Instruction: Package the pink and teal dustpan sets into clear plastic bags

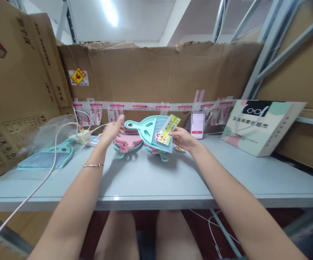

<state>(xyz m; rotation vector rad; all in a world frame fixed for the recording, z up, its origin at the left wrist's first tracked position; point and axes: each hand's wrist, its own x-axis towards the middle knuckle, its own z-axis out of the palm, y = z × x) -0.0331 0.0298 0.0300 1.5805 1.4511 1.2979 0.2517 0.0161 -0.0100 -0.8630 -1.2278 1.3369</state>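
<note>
My right hand (184,139) is closed on the right edge of a teal dustpan and brush set (147,131), held tilted above the table with its handle to the left. A yellow-green printed card (168,129) lies across its bristles, by my right fingers. My left hand (114,130) is open, fingers stretched toward the dustpan's handle but apart from it. Below that hand a pink dustpan (128,142) rests on a teal one. Under the held set, another stack shows a teal handle (163,156); the held set hides most of it.
A teal brush set (46,157) lies at left near a white plug adapter (84,137) and a cable (54,164). A phone (197,125) leans against the large carton (156,76) behind. A printed box (262,126) stands right. Metal posts frame the table (151,184).
</note>
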